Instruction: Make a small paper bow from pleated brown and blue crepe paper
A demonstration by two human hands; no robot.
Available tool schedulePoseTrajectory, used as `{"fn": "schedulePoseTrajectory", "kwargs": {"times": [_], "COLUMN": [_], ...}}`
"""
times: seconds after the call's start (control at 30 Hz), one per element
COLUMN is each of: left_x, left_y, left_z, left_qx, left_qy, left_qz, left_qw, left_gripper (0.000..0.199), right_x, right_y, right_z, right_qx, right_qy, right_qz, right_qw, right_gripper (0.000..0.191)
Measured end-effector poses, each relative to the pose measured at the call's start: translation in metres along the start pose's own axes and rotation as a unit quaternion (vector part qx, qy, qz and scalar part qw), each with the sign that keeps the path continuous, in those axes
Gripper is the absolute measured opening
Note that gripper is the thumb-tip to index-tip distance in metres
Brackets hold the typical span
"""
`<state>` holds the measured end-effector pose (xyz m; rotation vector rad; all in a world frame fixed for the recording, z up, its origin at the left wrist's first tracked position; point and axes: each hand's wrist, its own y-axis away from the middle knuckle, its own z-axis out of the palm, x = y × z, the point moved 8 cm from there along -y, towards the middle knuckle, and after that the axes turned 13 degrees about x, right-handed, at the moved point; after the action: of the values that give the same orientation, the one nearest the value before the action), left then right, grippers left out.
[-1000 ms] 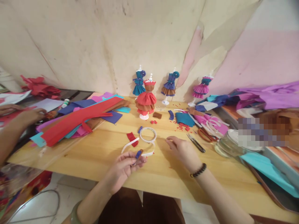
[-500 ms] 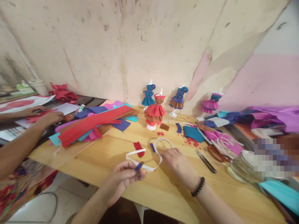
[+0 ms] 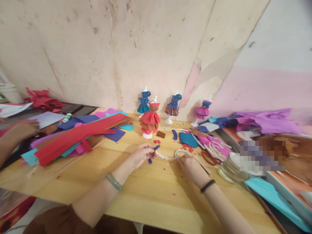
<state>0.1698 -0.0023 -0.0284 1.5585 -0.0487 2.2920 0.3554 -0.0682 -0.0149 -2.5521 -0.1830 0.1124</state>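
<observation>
Over the middle of the table, my left hand [image 3: 142, 156] pinches a small dark blue paper strip [image 3: 156, 147] between thumb and fingers. My right hand [image 3: 191, 166] is closed on a looped white strip [image 3: 162, 156], whose other end reaches toward my left fingertips; whether they grip it is hidden. Another blue scrap [image 3: 150, 161] lies just under my left hand. Just beyond the hands stands a miniature dress form in a tiered red and brown paper dress [image 3: 151, 117]. Small red bits [image 3: 157, 141] and a brown paper piece [image 3: 161, 134] lie at its base.
More dressed miniature forms [image 3: 172, 105] stand along the wall. Layered coloured paper strips [image 3: 75, 139] spread at left, near a co-worker's hand [image 3: 23, 131]. At right are teal paper [image 3: 188, 139], a glass jar [image 3: 230, 169], red-handled scissors [image 3: 211, 157] and a paper-filled tray [image 3: 275, 177].
The view has swung right. My left hand has moved forward over the table with the blue strip. My right hand keeps the white strip, which now stretches lower between the hands.
</observation>
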Motion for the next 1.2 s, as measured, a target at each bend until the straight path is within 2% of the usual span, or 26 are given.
{"fn": "schedulePoseTrajectory", "kwargs": {"times": [0.1, 0.13, 0.17, 0.2, 0.23, 0.33, 0.4, 0.5, 0.6, 0.7, 0.83, 0.93, 1.0, 1.07, 1.2], "left_x": [0.002, 0.002, 0.003, 0.005, 0.007, 0.012, 0.013, 0.011, 0.006, 0.003, 0.003, 0.007, 0.010, 0.013, 0.015], "left_y": [-0.005, -0.004, -0.002, 0.000, 0.002, 0.006, 0.006, 0.004, 0.000, -0.003, -0.004, -0.003, -0.002, -0.001, 0.000], "left_z": [0.000, 0.000, 0.000, 0.001, 0.001, 0.000, -0.003, -0.008, -0.012, -0.016, -0.016, -0.016, -0.015, -0.014, -0.013], "left_qx": [-0.011, -0.016, -0.020, -0.022, -0.023, -0.022, -0.019, -0.013, 0.002, 0.019, 0.016, 0.011, 0.008, 0.000, -0.015], "left_qy": [-0.034, -0.050, -0.068, -0.086, -0.102, -0.117, -0.108, -0.074, -0.015, 0.030, 0.063, 0.070, 0.072, 0.070, 0.060], "left_qz": [0.045, 0.059, 0.071, 0.082, 0.091, 0.101, 0.096, 0.087, 0.067, 0.052, 0.039, 0.041, 0.049, 0.057, 0.067], "left_qw": [0.998, 0.997, 0.995, 0.993, 0.990, 0.988, 0.989, 0.993, 0.998, 0.998, 0.997, 0.997, 0.996, 0.996, 0.996], "left_gripper": [0.018, 0.017, 0.017, 0.016, 0.015, 0.016, 0.017, 0.018, 0.017, 0.015, 0.015, 0.016, 0.016, 0.016, 0.014], "right_x": [-0.006, -0.008, -0.013, -0.022, -0.033, -0.053, -0.058, -0.048, -0.024, 0.000, 0.002, -0.015, -0.038, -0.061, -0.082], "right_y": [-0.019, -0.027, -0.035, -0.043, -0.049, -0.065, -0.069, -0.069, -0.062, -0.048, -0.034, -0.038, -0.044, -0.049, -0.051], "right_z": [-0.009, -0.009, -0.006, 0.002, 0.012, 0.035, 0.046, 0.049, 0.039, 0.027, 0.015, -0.006, -0.018, -0.019, -0.004], "right_qx": [-0.011, -0.017, -0.037, -0.077, -0.119, -0.163, -0.168, -0.132, -0.061, -0.009, -0.052, 0.011, 0.056, 0.062, 0.022], "right_qy": [-0.061, -0.130, -0.215, -0.316, -0.409, -0.489, -0.512, -0.535, -0.531, -0.468, -0.313, -0.242, -0.271, -0.332, -0.419], "right_qz": [0.028, 0.062, 0.099, 0.124, 0.147, 0.168, 0.182, 0.215, 0.254, 0.271, 0.192, 0.114, 0.046, 0.001, 0.031], "right_qw": [0.998, 0.989, 0.971, 0.938, 0.893, 0.840, 0.822, 0.806, 0.806, 0.841, 0.929, 0.963, 0.960, 0.941, 0.907], "right_gripper": [0.035, 0.033, 0.031, 0.028, 0.024, 0.023, 0.031, 0.042, 0.050, 0.045, 0.036, 0.035, 0.039, 0.042, 0.021]}}
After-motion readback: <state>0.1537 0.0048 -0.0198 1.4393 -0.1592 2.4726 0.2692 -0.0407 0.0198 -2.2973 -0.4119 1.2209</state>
